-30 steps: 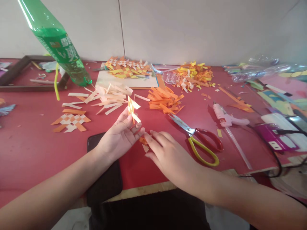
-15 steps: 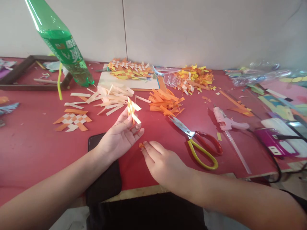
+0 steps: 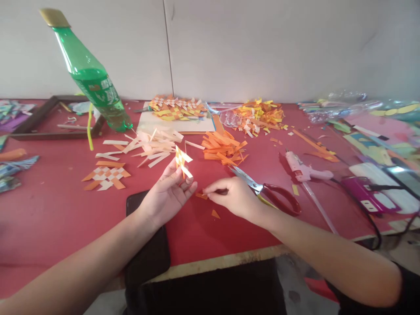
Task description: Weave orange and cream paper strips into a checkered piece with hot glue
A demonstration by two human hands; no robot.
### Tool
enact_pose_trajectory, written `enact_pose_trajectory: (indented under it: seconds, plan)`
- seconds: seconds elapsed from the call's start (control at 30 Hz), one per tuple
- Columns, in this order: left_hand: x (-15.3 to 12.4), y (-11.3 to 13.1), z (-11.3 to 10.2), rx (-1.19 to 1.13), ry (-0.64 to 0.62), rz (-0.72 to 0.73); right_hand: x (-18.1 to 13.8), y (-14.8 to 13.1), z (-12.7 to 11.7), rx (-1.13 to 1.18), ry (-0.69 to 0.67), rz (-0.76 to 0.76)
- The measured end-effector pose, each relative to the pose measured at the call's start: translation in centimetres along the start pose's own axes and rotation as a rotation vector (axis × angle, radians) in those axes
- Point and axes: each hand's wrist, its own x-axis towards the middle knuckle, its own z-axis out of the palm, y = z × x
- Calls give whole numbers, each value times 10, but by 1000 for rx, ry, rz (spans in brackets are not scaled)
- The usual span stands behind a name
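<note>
Between thumb and fingers of my left hand (image 3: 170, 190) is a woven paper piece (image 3: 181, 161), checkered orange and cream, with pale strip ends sticking out to the right. My right hand (image 3: 234, 194) is beside it, thumb and forefinger pinched at a small orange paper scrap (image 3: 201, 195). A triangular orange scrap (image 3: 215, 214) lies on the red table just below that hand. Scissors (image 3: 278, 197) with red and yellow handles lie partly behind my right hand. A flat woven piece (image 3: 106, 175) in orange and white rests at the left.
Behind my hands lie cream paper strips (image 3: 157, 142) and orange strips (image 3: 223, 146). A dark phone (image 3: 147, 249) sits under my left forearm. A green bottle (image 3: 95, 87) stands back left; a pink glue gun (image 3: 303, 168) and purple power socket (image 3: 367, 194) are right.
My right hand has moved slightly up and right, away from the table's front edge. The triangular orange scrap now shows on the table. My left hand still holds the woven piece.
</note>
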Motion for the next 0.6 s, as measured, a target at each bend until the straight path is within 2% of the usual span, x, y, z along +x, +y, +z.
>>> enact_pose_trajectory:
  seconds: [0.13, 0.27, 0.33, 0.6]
  plan:
    - [1, 1, -1, 4, 6, -9, -14, 0, -17, -16, -80, -122]
    - [0, 1, 0, -9, 25, -18, -30, -3, -29, -169, -284, -388]
    - [0, 1, 2, -14, 32, -22, -35, -6, -30, -271, -345, -472]
    - [1, 1, 3, -15, 45, -15, -48, -20, -23, -455, -311, -480]
